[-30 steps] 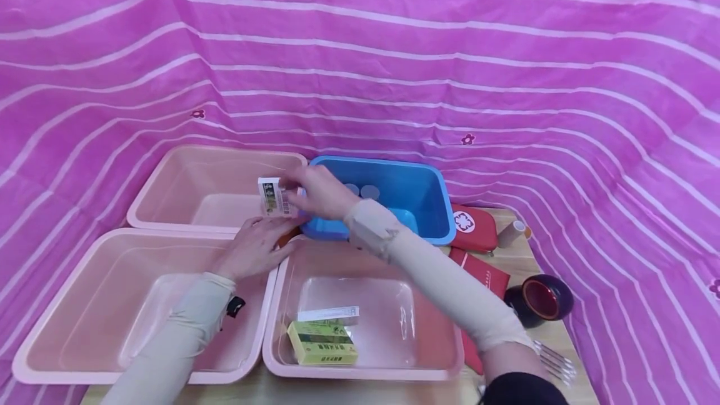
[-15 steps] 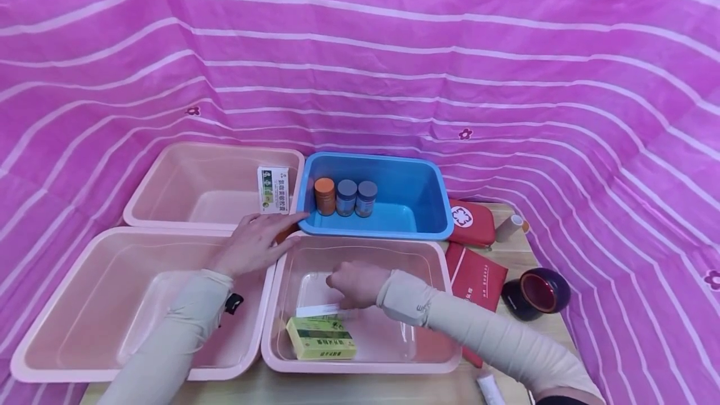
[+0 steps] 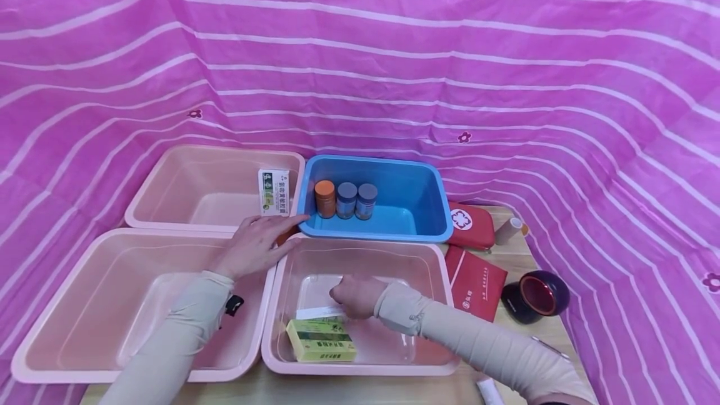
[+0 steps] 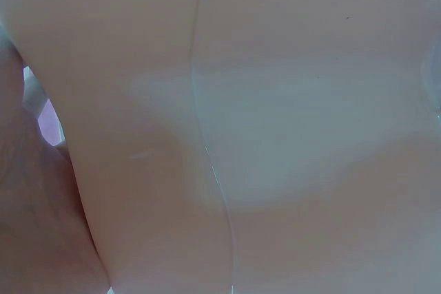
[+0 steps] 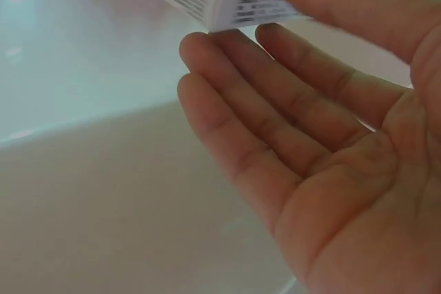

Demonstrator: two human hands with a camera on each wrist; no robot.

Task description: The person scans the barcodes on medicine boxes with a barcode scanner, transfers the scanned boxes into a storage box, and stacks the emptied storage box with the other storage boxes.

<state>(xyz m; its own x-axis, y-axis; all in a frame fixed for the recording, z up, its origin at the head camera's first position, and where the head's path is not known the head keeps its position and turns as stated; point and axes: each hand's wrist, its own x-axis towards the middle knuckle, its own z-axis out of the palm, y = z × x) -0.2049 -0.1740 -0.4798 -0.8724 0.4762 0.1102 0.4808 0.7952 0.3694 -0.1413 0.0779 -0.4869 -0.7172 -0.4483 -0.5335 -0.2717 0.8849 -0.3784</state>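
Observation:
My left hand (image 3: pixel 255 245) rests with extended fingers over the rims where the bins meet, a fingertip at the corner of the blue bin (image 3: pixel 377 234). A bit of an orange thing (image 3: pixel 287 234) shows beneath it. My right hand (image 3: pixel 357 295) reaches into the front right pink bin (image 3: pixel 360 367). Its thumb overlaps the edge of a white and green medicine box (image 5: pixel 255 1) in the right wrist view, with the loosely extended fingertips right below that edge. A yellow-green medicine box (image 3: pixel 320 340) lies close by in the same bin.
Inside the blue bin stand an orange bottle (image 3: pixel 325 199) and two dark-capped bottles (image 3: pixel 365 200). A white medicine box (image 3: pixel 274 192) leans in the back left pink bin (image 3: pixel 169 161). Right of the bins lie a red pouch (image 3: pixel 472 227), a red booklet (image 3: pixel 475 283) and dark bowls (image 3: pixel 540 295).
My right hand has come from the back bins down into the front right bin, then slightly lower towards the box there. My left hand has stayed put.

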